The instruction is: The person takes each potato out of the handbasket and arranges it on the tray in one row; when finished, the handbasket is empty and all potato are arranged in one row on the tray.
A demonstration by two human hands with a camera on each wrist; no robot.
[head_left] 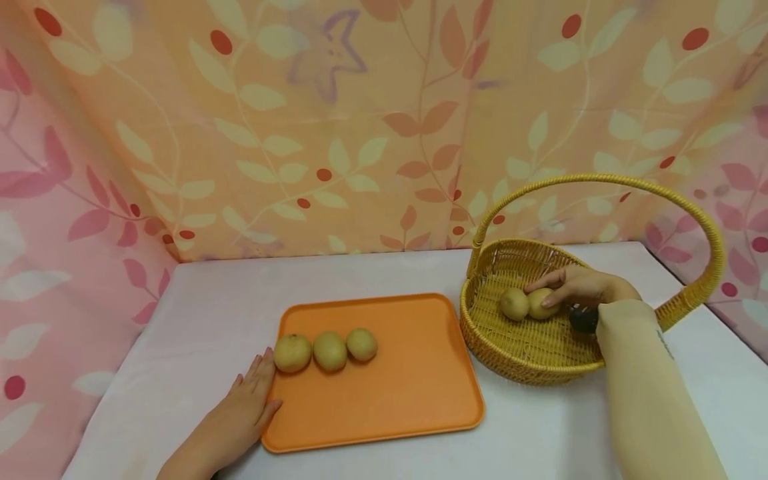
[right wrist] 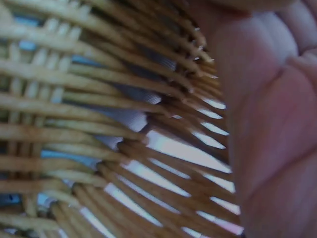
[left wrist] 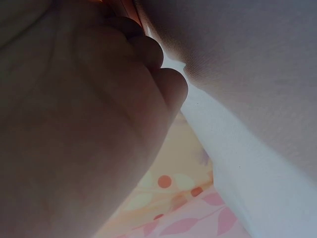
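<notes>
In the head view my right hand (head_left: pixel 579 285) reaches into a yellow wicker basket (head_left: pixel 522 373), thumb and fingers around a round yellow-brown fruit (head_left: pixel 540 305). A second such fruit (head_left: pixel 514 304) lies against its left side on the basket floor. The right wrist view has my palm (right wrist: pixel 277 129) close to the woven wall. My left hand (head_left: pixel 237 417) lies with extended fingers along the left edge of an orange tray (head_left: pixel 408 400). Three similar fruits stand in a row on the tray: a left one (head_left: pixel 292 353), a middle one (head_left: pixel 330 351) and a right one (head_left: pixel 362 345).
A tall arched handle (head_left: pixel 600 179) rises over the basket. A dark object (head_left: pixel 583 319) shows under my right wrist. White cloth (head_left: pixel 228 293) covers the table, and patterned curtains (head_left: pixel 360 133) hang behind it and at both sides.
</notes>
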